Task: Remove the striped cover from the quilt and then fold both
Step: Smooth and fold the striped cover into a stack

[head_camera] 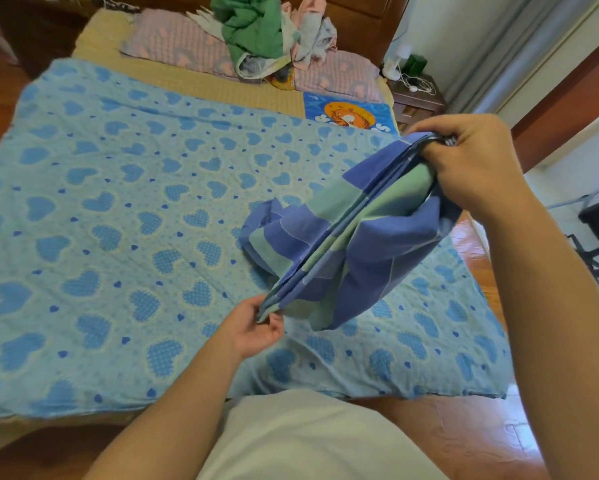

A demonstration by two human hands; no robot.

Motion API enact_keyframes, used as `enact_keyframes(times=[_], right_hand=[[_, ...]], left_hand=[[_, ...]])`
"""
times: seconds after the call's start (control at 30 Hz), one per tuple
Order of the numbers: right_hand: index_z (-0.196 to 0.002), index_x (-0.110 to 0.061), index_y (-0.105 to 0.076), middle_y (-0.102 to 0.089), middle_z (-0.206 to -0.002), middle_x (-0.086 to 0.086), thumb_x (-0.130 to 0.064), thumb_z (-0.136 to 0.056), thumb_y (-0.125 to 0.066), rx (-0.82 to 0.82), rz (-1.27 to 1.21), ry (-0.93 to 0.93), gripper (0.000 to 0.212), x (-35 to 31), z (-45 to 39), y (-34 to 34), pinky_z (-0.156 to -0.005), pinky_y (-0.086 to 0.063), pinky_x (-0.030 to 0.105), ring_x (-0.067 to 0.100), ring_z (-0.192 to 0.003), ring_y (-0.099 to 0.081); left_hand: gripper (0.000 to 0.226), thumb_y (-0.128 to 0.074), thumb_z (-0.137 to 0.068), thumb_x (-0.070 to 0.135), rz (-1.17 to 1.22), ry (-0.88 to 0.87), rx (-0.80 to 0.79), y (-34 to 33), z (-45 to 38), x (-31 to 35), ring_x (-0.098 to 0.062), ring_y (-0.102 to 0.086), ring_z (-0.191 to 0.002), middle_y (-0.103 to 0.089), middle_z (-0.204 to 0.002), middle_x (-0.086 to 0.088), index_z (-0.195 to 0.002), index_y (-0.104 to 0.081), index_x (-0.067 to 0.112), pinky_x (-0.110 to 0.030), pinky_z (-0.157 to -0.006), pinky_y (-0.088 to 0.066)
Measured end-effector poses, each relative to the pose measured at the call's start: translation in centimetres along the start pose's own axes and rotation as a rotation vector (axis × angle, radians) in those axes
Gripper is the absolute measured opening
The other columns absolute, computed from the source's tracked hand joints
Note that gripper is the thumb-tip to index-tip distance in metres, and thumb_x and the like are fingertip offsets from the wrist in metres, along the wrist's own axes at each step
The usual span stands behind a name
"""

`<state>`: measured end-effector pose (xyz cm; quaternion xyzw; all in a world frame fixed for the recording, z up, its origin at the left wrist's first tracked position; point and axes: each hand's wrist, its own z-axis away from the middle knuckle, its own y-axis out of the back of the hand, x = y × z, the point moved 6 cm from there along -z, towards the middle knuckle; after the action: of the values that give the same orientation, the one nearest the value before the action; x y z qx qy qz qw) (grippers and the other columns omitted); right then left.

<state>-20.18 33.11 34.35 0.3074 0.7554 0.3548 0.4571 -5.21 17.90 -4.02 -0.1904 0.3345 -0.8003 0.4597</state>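
Observation:
The striped cover (353,244), in blue and green bands, is off the quilt and gathered into several layered folds. It hangs slanting between my hands above the bed. My right hand (474,164) grips its bunched upper end, raised at the right. My left hand (256,327) pinches the lower corner of the layers near the bed's front. The far end of the cover sags onto the quilt. The quilt (125,216), light blue with a heart pattern, lies spread flat over most of the bed.
At the head of the bed lie pink pillows (180,43), a pile of green and pale clothes (267,32) and a blue tiger-print cushion (350,114). A nightstand (417,97) stands at the far right. Wooden floor (471,441) runs along the bed's right and front.

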Motion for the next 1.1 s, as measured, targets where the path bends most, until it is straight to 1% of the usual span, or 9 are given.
enact_keyframes(times=[0.07,0.17,0.37,0.57,0.73,0.83,0.97,1.03,1.1], right_hand=[[-0.100,-0.021,-0.077,-0.071,-0.096,-0.008,-0.007,-0.088,-0.058,0.020,0.055,-0.024,0.027,2.3,0.7,0.4,-0.084,-0.044,0.010,0.001,-0.092,-0.060],[-0.101,-0.020,-0.077,-0.075,-0.099,0.005,-0.010,-0.090,-0.062,-0.035,0.184,-0.090,0.021,7.9,2.4,-0.4,-0.085,-0.048,0.028,0.018,-0.093,-0.063],[-0.099,-0.027,-0.072,-0.073,-0.086,0.011,-0.016,-0.088,-0.063,-0.198,0.290,-0.006,0.017,11.7,6.3,-6.4,-0.069,-0.050,0.040,0.037,-0.084,-0.066],[-0.086,-0.024,-0.059,-0.067,-0.092,0.008,-0.033,-0.088,-0.060,-0.927,0.412,0.074,0.009,14.0,17.6,-19.3,-0.068,-0.046,0.034,0.031,-0.091,-0.064],[-0.079,-0.022,-0.050,-0.055,-0.075,0.002,-0.021,-0.084,-0.054,-0.993,0.410,0.072,0.007,14.3,26.5,-26.1,-0.063,-0.042,0.038,0.032,-0.083,-0.061],[-0.091,-0.022,-0.055,-0.065,-0.095,0.002,-0.018,-0.083,-0.051,-1.073,0.462,0.186,0.010,12.5,32.5,-28.0,-0.061,-0.033,0.035,0.030,-0.091,-0.065],[-0.099,-0.027,-0.055,-0.063,-0.094,0.000,-0.019,-0.081,-0.057,-1.170,0.511,0.233,0.019,11.1,38.0,-28.4,-0.061,-0.039,0.037,0.027,-0.083,-0.067],[-0.083,-0.029,-0.057,-0.062,-0.074,-0.003,-0.018,-0.062,-0.077,-1.120,0.548,0.216,0.031,9.5,39.1,-27.6,-0.049,-0.036,0.035,0.021,-0.062,-0.066],[-0.084,-0.026,-0.062,-0.063,-0.076,-0.002,-0.012,-0.064,-0.078,-1.084,0.599,0.194,0.029,7.9,40.5,-26.9,-0.049,-0.033,0.034,0.021,-0.064,-0.068]], left_hand=[[0.017,-0.046,-0.080,0.003,0.064,-0.121,0.052,-0.5,1.3,4.0,-0.011,-0.043,-0.050,-0.051,-0.070,-0.005,-0.090,-0.059,0.005,-0.019,-0.039,-0.039],[0.018,-0.036,-0.087,0.000,0.075,-0.395,0.122,-2.8,6.2,12.7,-0.008,-0.039,-0.037,-0.040,-0.059,-0.001,-0.076,-0.046,0.010,-0.014,-0.037,-0.033],[0.026,-0.047,-0.091,0.009,-0.500,-0.917,0.370,-11.2,21.1,23.3,-0.012,-0.042,-0.038,-0.043,-0.042,-0.001,-0.066,-0.044,0.014,-0.020,-0.043,-0.036],[0.022,-0.050,-0.096,0.006,-0.849,-0.532,0.739,3.0,20.6,21.9,-0.013,-0.051,-0.039,-0.048,-0.043,-0.005,-0.074,-0.049,0.010,-0.018,-0.039,-0.044],[0.018,-0.050,-0.099,0.002,-0.901,-0.204,0.962,17.8,20.2,17.1,-0.015,-0.059,-0.037,-0.057,-0.061,-0.014,-0.081,-0.050,0.003,-0.019,-0.036,-0.044],[0.006,-0.050,-0.099,-0.004,-0.954,-0.081,0.997,23.0,20.9,15.7,-0.018,-0.059,-0.041,-0.055,-0.069,-0.018,-0.094,-0.051,-0.002,-0.020,-0.036,-0.042],[0.011,-0.050,-0.092,-0.015,-1.063,-0.129,0.956,25.0,20.7,15.2,-0.015,-0.054,-0.033,-0.054,-0.069,-0.020,-0.091,-0.052,-0.005,-0.018,-0.032,-0.039],[0.020,-0.052,-0.088,-0.018,-1.089,-0.177,0.933,25.6,20.3,15.5,-0.019,-0.058,-0.043,-0.054,-0.076,-0.020,-0.095,-0.051,0.001,-0.020,-0.034,-0.041],[0.026,-0.054,-0.088,-0.016,-1.086,-0.113,0.904,27.0,20.2,15.4,-0.023,-0.057,-0.056,-0.057,-0.081,-0.018,-0.098,-0.052,0.008,-0.024,-0.041,-0.044]])
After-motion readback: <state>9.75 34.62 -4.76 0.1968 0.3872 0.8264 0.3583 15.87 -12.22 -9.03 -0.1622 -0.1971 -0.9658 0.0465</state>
